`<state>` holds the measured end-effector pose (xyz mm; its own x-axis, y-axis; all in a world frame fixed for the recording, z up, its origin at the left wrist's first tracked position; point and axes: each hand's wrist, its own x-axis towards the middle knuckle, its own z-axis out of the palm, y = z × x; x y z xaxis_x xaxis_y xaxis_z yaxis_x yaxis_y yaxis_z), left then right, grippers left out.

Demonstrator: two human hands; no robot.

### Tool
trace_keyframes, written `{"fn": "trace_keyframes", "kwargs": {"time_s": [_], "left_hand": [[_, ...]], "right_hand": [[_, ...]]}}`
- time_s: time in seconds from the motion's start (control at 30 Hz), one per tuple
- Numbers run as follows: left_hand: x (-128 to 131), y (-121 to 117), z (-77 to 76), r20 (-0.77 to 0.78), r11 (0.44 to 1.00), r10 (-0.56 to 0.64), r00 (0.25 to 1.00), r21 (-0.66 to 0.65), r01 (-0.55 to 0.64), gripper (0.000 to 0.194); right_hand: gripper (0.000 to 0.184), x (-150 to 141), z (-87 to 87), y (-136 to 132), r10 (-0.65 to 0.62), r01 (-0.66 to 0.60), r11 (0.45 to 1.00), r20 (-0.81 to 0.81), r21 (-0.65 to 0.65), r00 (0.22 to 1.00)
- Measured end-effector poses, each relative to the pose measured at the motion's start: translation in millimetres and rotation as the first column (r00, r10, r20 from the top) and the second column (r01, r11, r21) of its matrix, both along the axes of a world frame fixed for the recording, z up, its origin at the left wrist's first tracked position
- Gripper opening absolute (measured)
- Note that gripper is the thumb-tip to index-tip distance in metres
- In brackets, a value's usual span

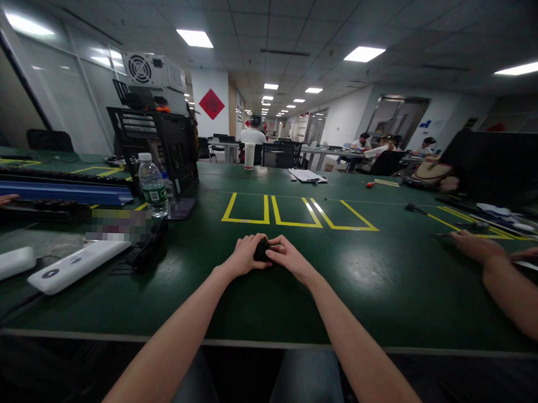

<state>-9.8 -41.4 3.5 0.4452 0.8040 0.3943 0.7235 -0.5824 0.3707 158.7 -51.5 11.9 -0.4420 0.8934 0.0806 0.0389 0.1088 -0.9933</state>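
Note:
Both my hands meet over the green table (265, 307), just in front of the yellow-taped outlines. Between them is a small black object (261, 250), mostly covered by my fingers, so its kind does not show. My left hand (246, 253) wraps around its left side with curled fingers. From the right, my right hand (290, 256) pinches it between thumb and fingers. The object is on or just above the tabletop; which one I cannot tell.
Three yellow tape outlines (245, 220) lie ahead. To the left are a water bottle (153, 186), a white power strip (79, 265) and an open black computer case (174, 142). A white cup (250, 156) and a clipboard (308, 176) stand farther back. Another person's hand (477, 247) reaches in at right.

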Motion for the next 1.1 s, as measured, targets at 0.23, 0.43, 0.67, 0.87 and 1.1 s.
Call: {"fn": "trace_keyframes", "kwargs": {"time_s": [0.23, 0.43, 0.67, 0.87, 1.1], "left_hand": [[0.6, -1.7, 2.5, 0.004, 0.999, 0.010, 1.000, -0.038, -0.009, 0.058], [0.3, -2.1, 3.2, 0.007, 0.999, 0.003, 1.000, -0.045, -0.003, 0.056], [-0.2, -1.0, 2.5, 0.014, 0.999, -0.011, 1.000, -0.032, 0.011, 0.059], [1.2, -0.5, 1.4, 0.008, 0.999, 0.015, 1.000, -0.033, -0.015, 0.059], [1.5, -0.9, 2.9, -0.001, 0.999, 0.014, 1.000, -0.045, -0.014, 0.058]], "right_hand": [[0.031, -2.1, -2.3, 3.6, -0.075, 0.074, 0.997, 0.028, 0.024, 0.997], [0.032, 0.4, 3.5, -0.2, 0.019, -0.018, 0.998, -0.014, 0.055, 1.000], [0.024, 0.9, 0.8, -0.3, -0.056, 0.053, 0.997, 0.041, 0.056, 0.998], [0.031, -0.9, 1.9, 1.9, -0.061, 0.060, 0.997, 0.035, 0.038, 0.998], [0.036, 2.3, 2.4, -1.5, 0.028, -0.027, 0.998, -0.022, 0.053, 0.999]]}}
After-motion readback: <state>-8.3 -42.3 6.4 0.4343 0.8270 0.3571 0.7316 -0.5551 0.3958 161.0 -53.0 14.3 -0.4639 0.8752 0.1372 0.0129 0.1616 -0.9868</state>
